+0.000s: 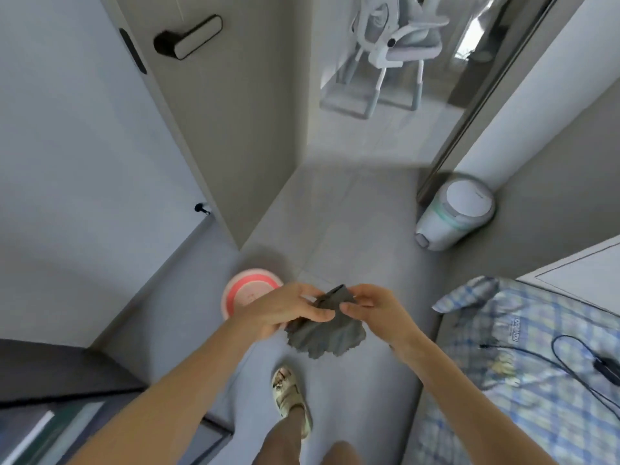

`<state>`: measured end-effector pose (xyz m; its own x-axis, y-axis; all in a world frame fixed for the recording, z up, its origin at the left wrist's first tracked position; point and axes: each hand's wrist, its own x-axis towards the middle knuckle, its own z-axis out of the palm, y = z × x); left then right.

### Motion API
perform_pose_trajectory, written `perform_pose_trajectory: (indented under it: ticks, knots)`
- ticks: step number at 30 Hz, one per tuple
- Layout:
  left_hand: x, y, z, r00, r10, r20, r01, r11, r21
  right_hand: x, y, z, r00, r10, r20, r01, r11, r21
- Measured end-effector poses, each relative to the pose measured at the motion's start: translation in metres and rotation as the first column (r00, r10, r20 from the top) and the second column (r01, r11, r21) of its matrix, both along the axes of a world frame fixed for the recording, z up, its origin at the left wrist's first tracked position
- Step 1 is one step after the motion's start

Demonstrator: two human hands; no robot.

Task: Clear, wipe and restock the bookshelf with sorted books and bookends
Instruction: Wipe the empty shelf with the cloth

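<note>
Grey floor tiles [352, 209] are filling mid-frame; your left hand [285, 310] and right hand [375, 308] are both pinching the dark cloth [327, 332]. Be folding it flat for wiping.

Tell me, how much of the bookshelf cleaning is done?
Done: nothing in view shows a finished step. In hand: the left hand and right hand both pinch a crumpled dark grey cloth above the floor. Left: apparently wiping and restocking.
</note>
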<state>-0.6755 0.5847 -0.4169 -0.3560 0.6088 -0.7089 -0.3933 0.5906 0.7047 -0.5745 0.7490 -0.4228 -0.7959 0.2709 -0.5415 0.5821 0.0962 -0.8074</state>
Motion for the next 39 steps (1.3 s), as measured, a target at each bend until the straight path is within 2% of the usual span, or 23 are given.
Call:
perform_pose_trajectory:
  ticks: [3, 5, 8, 12, 18, 22, 26, 30, 35, 37, 39]
  knots:
    - [-0.036, -0.002, -0.054, 0.995, 0.007, -0.100, -0.017, 0.994, -0.106, -0.048, 0.008, -0.047, 0.992, -0.096, 0.081, 0.099, 0.995, -0.034]
    - [-0.057, -0.005, -0.098, 0.988, 0.038, -0.149, -0.063, 0.984, -0.166, -0.079, 0.010, -0.090, 0.980, -0.095, 0.176, 0.114, 0.989, -0.097]
    - [-0.089, -0.008, -0.158, 0.972, 0.183, -0.150, -0.213, 0.951, -0.224, -0.114, 0.011, -0.159, 0.946, -0.077, 0.316, 0.152, 0.963, -0.223]
    - [-0.119, -0.014, -0.238, 0.880, 0.462, -0.110, -0.472, 0.820, -0.324, -0.151, 0.009, -0.259, 0.873, -0.038, 0.487, 0.223, 0.918, -0.329]
    - [-0.144, -0.013, -0.401, 0.781, 0.614, -0.117, -0.598, 0.680, -0.424, -0.199, 0.003, -0.422, 0.806, 0.015, 0.592, 0.215, 0.924, -0.316]
    - [-0.158, -0.012, -0.523, 0.774, 0.610, -0.172, -0.607, 0.635, -0.479, -0.215, -0.002, -0.535, 0.781, 0.041, 0.623, 0.165, 0.949, -0.269]
    - [-0.176, -0.014, -0.609, 0.783, 0.570, -0.248, -0.606, 0.611, -0.509, -0.231, -0.012, -0.609, 0.766, 0.065, 0.640, 0.158, 0.946, -0.284]
    - [-0.192, -0.013, -0.684, 0.800, 0.548, -0.244, -0.583, 0.616, -0.529, -0.243, -0.016, -0.680, 0.769, 0.065, 0.635, 0.123, 0.961, -0.247]
    - [-0.190, -0.006, -0.729, 0.803, 0.583, -0.124, -0.550, 0.645, -0.531, -0.248, -0.015, -0.730, 0.736, 0.128, 0.665, -0.013, 0.984, -0.176]
    - [-0.188, -0.005, -0.728, 0.808, 0.572, -0.139, -0.543, 0.633, -0.551, -0.249, -0.015, -0.729, 0.733, 0.154, 0.663, -0.097, 0.988, -0.123]
    - [-0.187, -0.007, -0.714, 0.816, 0.539, -0.208, -0.540, 0.584, -0.606, -0.252, -0.012, -0.713, 0.730, 0.152, 0.666, -0.158, 0.986, -0.052]
